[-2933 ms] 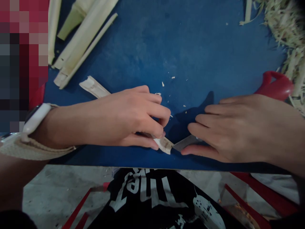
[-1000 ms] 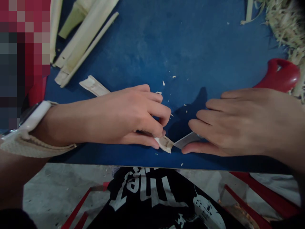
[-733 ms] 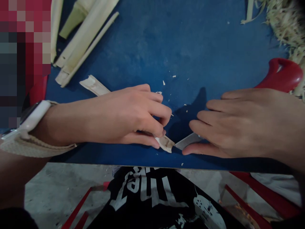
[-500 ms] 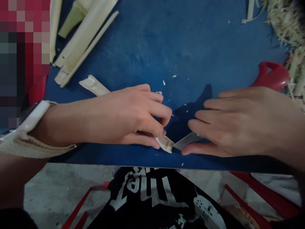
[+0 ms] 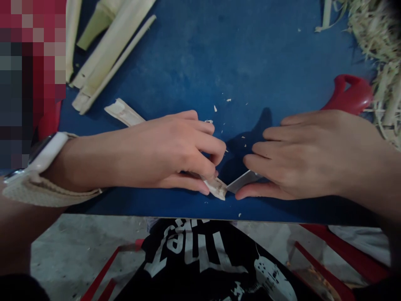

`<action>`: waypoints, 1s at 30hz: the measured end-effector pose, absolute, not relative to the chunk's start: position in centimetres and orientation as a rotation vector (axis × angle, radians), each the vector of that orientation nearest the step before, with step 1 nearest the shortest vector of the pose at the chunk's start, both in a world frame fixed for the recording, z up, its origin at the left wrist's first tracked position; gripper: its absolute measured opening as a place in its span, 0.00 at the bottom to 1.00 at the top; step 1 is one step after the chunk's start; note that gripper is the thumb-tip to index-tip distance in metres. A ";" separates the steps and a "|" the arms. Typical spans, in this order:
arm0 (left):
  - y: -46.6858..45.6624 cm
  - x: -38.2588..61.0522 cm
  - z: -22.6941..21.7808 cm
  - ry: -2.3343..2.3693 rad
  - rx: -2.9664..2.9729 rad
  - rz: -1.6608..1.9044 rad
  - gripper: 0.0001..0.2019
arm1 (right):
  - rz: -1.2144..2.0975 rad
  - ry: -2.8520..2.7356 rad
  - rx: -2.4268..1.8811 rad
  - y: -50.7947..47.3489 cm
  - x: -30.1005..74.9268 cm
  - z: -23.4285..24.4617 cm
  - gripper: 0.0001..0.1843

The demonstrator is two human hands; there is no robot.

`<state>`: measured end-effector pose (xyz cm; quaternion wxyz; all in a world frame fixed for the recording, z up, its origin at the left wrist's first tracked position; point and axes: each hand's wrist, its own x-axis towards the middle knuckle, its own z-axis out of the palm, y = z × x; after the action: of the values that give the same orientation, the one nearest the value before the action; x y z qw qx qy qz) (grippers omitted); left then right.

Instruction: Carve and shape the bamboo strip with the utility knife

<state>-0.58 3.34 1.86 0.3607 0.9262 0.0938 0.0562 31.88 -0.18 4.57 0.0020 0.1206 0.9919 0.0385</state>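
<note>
My left hand (image 5: 181, 150) presses a pale split bamboo strip (image 5: 216, 187) to the blue table, thumb and fingers closed around it. Its far end sticks out behind that hand at the upper left, and the middle is covered. My right hand (image 5: 300, 154) grips a knife whose flat metal blade (image 5: 242, 180) shows between thumb and fingers. The blade's tip meets the strip's near right end. A red looped handle (image 5: 352, 94) emerges behind the right hand and seems part of the same tool; the join is hidden.
Several bamboo pieces (image 5: 109, 58) lie at the upper left of the blue table (image 5: 238, 50). Curled shavings (image 5: 376, 42) are heaped at the upper right. Small chips (image 5: 215, 108) lie scattered between the hands. The table's front edge runs close below them.
My right hand, the blade and the red handle have shifted slightly left and away from me. My left hand keeps its hold on the bamboo strip, nearly still.
</note>
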 end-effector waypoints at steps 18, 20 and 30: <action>3.3 -0.5 1.9 0.275 2.355 0.136 0.10 | 0.188 3.365 0.433 0.1 31.5 2.3 0.40; 3.3 -0.4 1.9 0.263 2.365 0.136 0.11 | 0.187 3.353 0.393 0.2 31.6 1.8 0.38; 3.1 -0.7 0.5 0.233 2.391 0.242 0.07 | 0.193 3.254 0.433 0.3 32.8 1.8 0.38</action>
<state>-0.71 3.08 0.53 0.3558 0.9255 0.0901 0.0937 32.77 0.27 1.78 -0.0734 0.1313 0.9869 0.0586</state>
